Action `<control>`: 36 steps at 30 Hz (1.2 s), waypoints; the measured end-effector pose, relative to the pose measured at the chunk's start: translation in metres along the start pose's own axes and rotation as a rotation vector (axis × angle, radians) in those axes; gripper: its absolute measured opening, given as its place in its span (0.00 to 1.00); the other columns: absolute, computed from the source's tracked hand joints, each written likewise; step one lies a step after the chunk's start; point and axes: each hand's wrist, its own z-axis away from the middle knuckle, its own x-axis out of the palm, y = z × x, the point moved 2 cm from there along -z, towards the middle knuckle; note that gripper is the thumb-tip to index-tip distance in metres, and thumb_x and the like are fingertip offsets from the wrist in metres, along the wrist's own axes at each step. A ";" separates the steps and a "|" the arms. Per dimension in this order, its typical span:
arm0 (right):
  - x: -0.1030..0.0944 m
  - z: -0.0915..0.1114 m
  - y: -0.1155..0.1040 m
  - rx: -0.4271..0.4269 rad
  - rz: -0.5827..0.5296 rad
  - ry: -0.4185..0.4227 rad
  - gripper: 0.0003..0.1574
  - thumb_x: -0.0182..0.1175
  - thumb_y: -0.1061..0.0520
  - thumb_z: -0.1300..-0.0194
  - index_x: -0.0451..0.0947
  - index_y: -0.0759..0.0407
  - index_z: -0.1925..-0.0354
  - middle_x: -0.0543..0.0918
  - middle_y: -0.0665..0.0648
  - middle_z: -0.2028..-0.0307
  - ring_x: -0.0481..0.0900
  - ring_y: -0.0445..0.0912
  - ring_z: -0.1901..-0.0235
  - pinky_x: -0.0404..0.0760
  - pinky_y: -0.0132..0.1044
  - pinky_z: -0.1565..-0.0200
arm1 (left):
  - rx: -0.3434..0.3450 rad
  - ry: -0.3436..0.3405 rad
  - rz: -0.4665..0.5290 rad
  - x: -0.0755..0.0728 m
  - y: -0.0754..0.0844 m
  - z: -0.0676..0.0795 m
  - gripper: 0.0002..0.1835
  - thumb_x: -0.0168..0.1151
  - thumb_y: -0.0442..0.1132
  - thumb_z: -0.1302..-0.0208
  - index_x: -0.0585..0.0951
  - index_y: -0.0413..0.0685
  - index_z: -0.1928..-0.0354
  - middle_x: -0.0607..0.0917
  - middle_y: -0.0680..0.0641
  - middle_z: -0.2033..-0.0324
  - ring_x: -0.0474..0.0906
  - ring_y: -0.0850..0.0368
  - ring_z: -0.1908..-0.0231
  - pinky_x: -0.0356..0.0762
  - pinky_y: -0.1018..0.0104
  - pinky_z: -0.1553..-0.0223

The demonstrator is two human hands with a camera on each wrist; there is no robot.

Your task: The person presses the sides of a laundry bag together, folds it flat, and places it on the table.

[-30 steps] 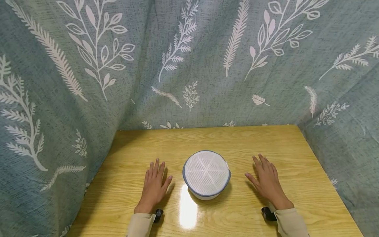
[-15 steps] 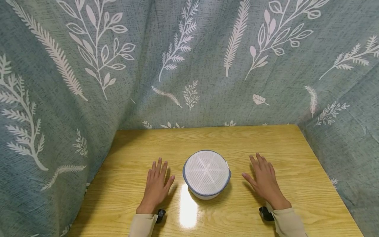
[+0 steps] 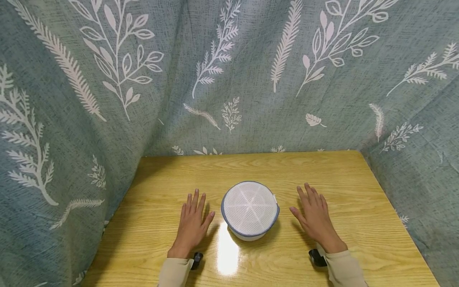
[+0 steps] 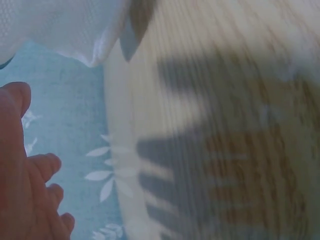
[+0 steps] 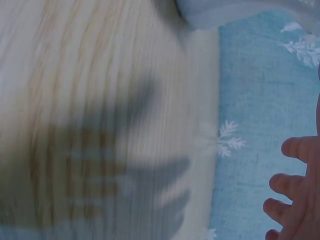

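A round white mesh pouch with a blue-grey rim (image 3: 250, 209) sits in the middle of the wooden table (image 3: 251, 167). My left hand (image 3: 193, 221) hovers flat just left of it, fingers straight and spread, holding nothing. My right hand (image 3: 313, 217) hovers flat just right of it, also spread and empty. Neither hand touches the pouch. In the left wrist view the left hand's fingers (image 4: 30, 185) show at the left edge, with the white mesh pouch (image 4: 60, 25) at the top. In the right wrist view the right hand's fingers (image 5: 295, 190) show at the lower right.
A grey-green curtain printed with white leaves (image 3: 229, 71) encloses the table at the back and on both sides. A bright glare patch (image 3: 227, 255) lies on the table in front of the pouch. Beige sleeves cover both wrists.
Both hands have slid inward and slightly forward toward the pouch. The pouch has not moved.
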 end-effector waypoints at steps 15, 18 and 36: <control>0.001 -0.006 -0.024 -0.071 -0.092 0.078 0.40 0.57 0.46 0.18 0.63 0.67 0.22 0.67 0.73 0.26 0.66 0.72 0.29 0.57 0.75 0.29 | 0.026 -0.002 0.088 -0.002 0.016 -0.003 0.37 0.52 0.50 0.17 0.58 0.36 0.18 0.51 0.33 0.17 0.42 0.27 0.19 0.43 0.26 0.22; 0.003 -0.005 -0.028 -0.088 -0.114 0.094 0.39 0.57 0.46 0.18 0.64 0.67 0.22 0.71 0.73 0.28 0.69 0.71 0.31 0.61 0.76 0.31 | 0.035 0.008 0.112 -0.002 0.019 -0.002 0.36 0.52 0.49 0.17 0.59 0.35 0.18 0.52 0.32 0.17 0.44 0.26 0.19 0.44 0.26 0.23; 0.009 -0.006 -0.051 -0.021 -0.373 0.024 0.34 0.58 0.56 0.19 0.64 0.67 0.23 0.77 0.69 0.34 0.81 0.60 0.43 0.84 0.61 0.45 | 0.041 0.049 0.444 0.006 0.037 -0.002 0.28 0.49 0.44 0.15 0.65 0.38 0.21 0.70 0.34 0.27 0.67 0.34 0.32 0.69 0.31 0.33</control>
